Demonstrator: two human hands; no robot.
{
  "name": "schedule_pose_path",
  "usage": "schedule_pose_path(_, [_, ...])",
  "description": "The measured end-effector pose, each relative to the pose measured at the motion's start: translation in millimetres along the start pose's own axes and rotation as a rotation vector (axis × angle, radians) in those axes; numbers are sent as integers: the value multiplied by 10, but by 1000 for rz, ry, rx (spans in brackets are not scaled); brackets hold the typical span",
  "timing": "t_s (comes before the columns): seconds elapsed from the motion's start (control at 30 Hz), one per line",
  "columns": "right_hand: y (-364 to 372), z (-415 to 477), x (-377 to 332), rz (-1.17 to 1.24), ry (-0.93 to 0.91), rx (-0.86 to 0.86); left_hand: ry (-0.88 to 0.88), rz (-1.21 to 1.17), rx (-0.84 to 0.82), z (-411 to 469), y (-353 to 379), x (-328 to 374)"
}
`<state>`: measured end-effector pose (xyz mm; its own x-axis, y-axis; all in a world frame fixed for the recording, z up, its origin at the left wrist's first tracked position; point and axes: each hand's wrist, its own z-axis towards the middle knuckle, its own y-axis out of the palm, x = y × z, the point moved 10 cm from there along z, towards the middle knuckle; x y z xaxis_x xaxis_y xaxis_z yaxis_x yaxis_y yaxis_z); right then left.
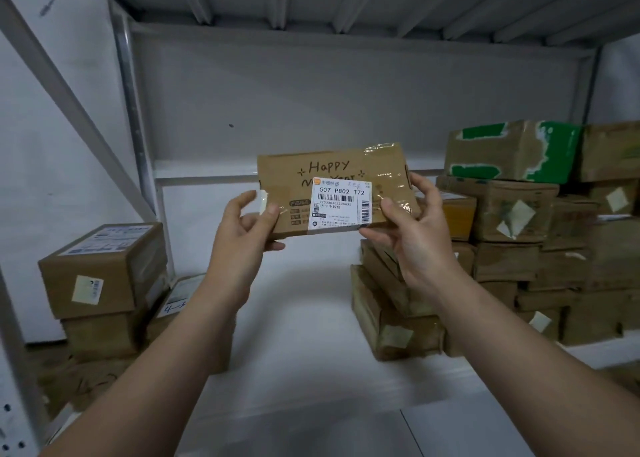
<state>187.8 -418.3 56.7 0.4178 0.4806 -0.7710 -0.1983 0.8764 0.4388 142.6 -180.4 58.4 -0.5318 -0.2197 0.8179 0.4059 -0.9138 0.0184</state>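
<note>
One flat cardboard parcel [332, 186] was held up at the centre of the view, above the white shelf [311, 318], by two hands. The left hand [242, 221] gripped its 9 o'clock end, thumb on the front and fingers curled behind. The right hand [412, 228] pinched the 3 o'clock end the same way. One white shipping label [341, 204] read "507 P802 T72" over barcodes, and its smaller Chinese print was too fine to read. Handwriting above said "Happy", with the second line half hidden by the label. At least three cartons [104, 269] sat at 8 o'clock. A pile of more than ten [512, 211], topped by one green-printed carton [512, 152], stood at 3 o'clock and was cut off by the frame edge.
</note>
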Motion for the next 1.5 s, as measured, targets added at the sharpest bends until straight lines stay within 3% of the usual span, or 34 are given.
schedule_pose_path(0.27, [147,6,79,-46,-33,-60,63,-55,69,-25,-174,6])
schedule_pose_path(0.37, [174,21,132,-69,-59,-47,87,52,65,-61,-232,-43])
schedule_pose_path(0.43, [153,35,197,-138,-79,-16,259,307,24,-169,-254,-21])
schedule_pose_path(0.53, [104,52,455,-261,-26,33,533,830,-195,-487,-123,-263])
schedule_pose_path(0.63, [98,50,834,-261,89,74,733,1150,-354,-788,-113,-599])
schedule_pose_path(0.87, [411,-37,1503,-246,299,36,1086,1151,-420,-1206,-323,-557])
schedule_pose_path(1.13, [1176,-454,1981,-220,518,-284,825,1261,-295,-954,-756,-652])
schedule_pose_path(1.33, [1344,-573,2110,-295,533,-305,536,1389,-263,-606,-948,-856])
schedule_pose_path(1.5, [1302,-617,2192,-374,551,-299,400,1488,-302,-420,-994,-1073])
